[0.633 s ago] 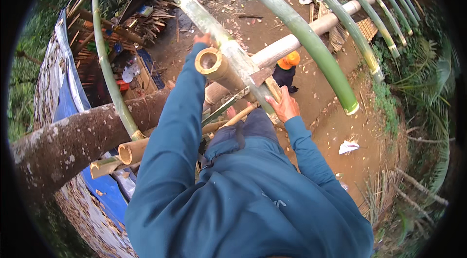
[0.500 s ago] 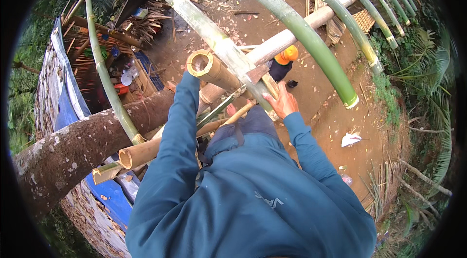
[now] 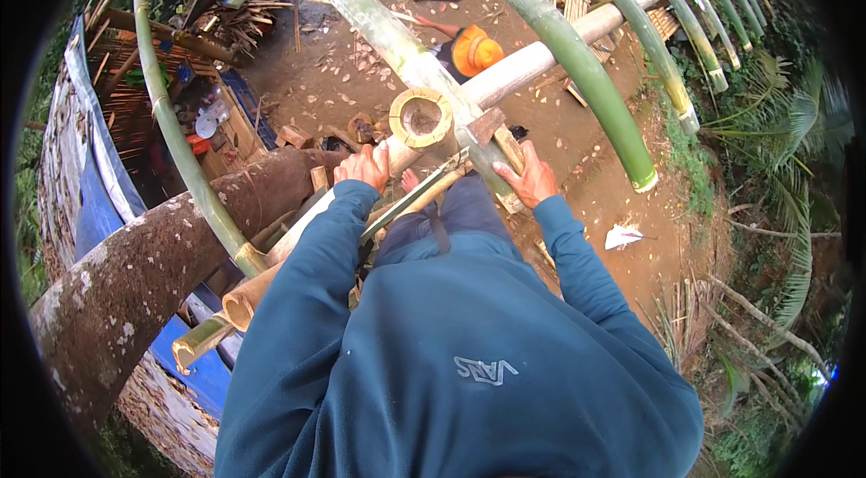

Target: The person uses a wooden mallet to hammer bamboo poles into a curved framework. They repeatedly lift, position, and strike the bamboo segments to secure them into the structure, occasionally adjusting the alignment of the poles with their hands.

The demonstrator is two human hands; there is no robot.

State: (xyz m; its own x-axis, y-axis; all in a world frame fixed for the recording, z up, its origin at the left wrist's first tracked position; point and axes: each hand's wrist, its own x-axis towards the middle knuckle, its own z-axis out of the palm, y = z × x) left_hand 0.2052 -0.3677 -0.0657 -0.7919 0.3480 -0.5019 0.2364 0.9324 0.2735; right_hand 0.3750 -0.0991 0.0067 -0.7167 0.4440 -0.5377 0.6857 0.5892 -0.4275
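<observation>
My left hand point(image 3: 363, 169) is closed over the pale horizontal pole point(image 3: 406, 153), just left of the cut top of an upright bamboo post point(image 3: 420, 120). My right hand point(image 3: 532, 179) grips a light wooden handle point(image 3: 510, 151) at the edge of a sloping green bamboo rafter point(image 3: 410, 65). Its thumb reaches onto the rafter near its lower end. A brown block-like head point(image 3: 486, 126) lies across the rafter at the handle's upper end; I cannot make out the exact tool. Between my hands, a split bamboo strip point(image 3: 415, 194) slants below the post.
Far below, on brown ground, a person in orange headwear point(image 3: 475, 51) bends over. More green bamboo rafters point(image 3: 577, 54) curve down at the right. A thick tree trunk point(image 3: 162, 248) crosses at left, above blue sheeting point(image 3: 194, 361). Cut bamboo ends point(image 3: 242, 308) stick out by my left arm.
My left hand has come from behind the upright post's top down to the horizontal pole. The right hand keeps its hold. The person below has shifted left and away, and my view has tilted slightly.
</observation>
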